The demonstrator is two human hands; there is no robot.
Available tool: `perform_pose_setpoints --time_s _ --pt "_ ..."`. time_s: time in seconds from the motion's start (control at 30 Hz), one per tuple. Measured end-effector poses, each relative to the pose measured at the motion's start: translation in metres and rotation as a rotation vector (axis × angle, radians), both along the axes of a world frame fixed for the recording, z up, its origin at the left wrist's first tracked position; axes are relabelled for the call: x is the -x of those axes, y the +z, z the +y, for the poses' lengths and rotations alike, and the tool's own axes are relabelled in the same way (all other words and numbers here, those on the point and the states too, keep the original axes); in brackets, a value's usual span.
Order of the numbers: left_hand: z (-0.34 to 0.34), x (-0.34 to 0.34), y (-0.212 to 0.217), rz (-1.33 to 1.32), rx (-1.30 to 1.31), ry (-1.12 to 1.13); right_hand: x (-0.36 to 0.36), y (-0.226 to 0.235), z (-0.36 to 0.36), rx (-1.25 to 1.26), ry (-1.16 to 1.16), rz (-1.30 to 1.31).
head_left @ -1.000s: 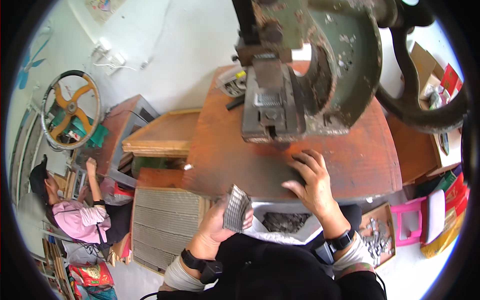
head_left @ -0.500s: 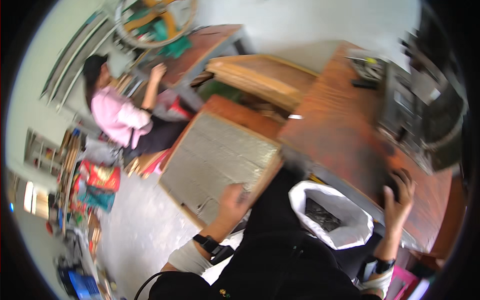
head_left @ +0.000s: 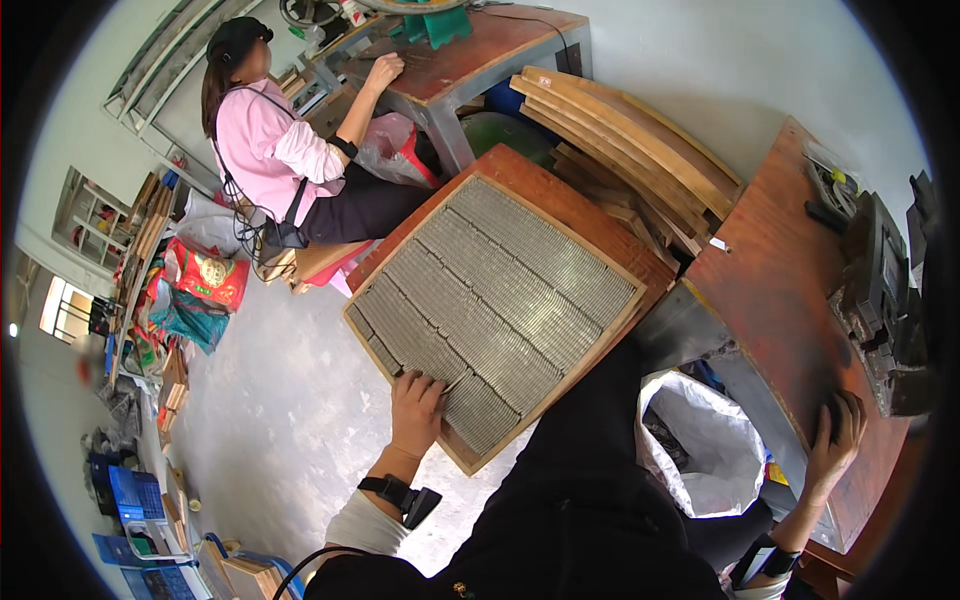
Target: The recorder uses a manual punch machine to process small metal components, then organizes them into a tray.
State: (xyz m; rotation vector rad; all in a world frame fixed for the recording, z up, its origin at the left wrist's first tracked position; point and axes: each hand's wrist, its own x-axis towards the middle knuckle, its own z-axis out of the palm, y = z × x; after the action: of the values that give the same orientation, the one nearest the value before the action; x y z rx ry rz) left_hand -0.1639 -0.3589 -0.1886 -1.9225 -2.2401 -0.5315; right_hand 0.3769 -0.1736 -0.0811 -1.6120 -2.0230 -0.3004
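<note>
A shallow wooden-framed tray (head_left: 600, 343) lies tilted in front of me, filled with rows of thin grey metal-looking pieces (head_left: 500, 290) packed side by side. My left hand (head_left: 415, 412) is at the tray's near left edge, fingers curled together. A thin, narrow strip (head_left: 457, 381) pokes out from its fingertips over the nearest row; its exact kind is too small to make out. My right hand (head_left: 838, 440) rests on the near edge of the reddish-brown table (head_left: 770, 290) at right, thumb apart from the fingers, with nothing visible in it.
Between my legs and the table stands a white sack (head_left: 725, 450) with dark pieces inside. A dark metal machine (head_left: 885, 300) sits on the table's far right. Wooden frames (head_left: 620, 140) are stacked behind the tray. A person in pink (head_left: 265, 150) sits at another table (head_left: 480, 50).
The view has shifted and is sharper now. My left hand has moved from the tray's near right side to its near left edge. My right hand stays at the table.
</note>
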Motion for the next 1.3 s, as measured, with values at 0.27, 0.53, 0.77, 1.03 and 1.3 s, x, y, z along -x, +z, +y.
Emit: perform_pose_setpoints --time_s 0.27,0.53,0.77,1.03,1.3 --pt "0.013 -0.001 0.015 -0.111 0.341 0.187 -0.001 -0.002 0.000 -0.088 -0.005 -0.022" --pt "-0.008 -0.016 -0.005 -0.082 0.050 0.220 0.001 -0.002 -0.004 -0.111 0.007 -0.017" --pt "-0.014 -0.015 -0.021 -0.139 -0.117 0.261 -0.003 -0.008 -0.002 -0.107 -0.022 -0.019" --pt "-0.025 0.014 -0.038 -0.142 -0.269 0.231 -0.001 -0.003 0.003 -0.126 -0.016 -0.030" --pt "-0.024 0.139 -0.044 -0.193 -0.097 0.369 0.216 0.009 0.006 0.090 0.836 0.069"
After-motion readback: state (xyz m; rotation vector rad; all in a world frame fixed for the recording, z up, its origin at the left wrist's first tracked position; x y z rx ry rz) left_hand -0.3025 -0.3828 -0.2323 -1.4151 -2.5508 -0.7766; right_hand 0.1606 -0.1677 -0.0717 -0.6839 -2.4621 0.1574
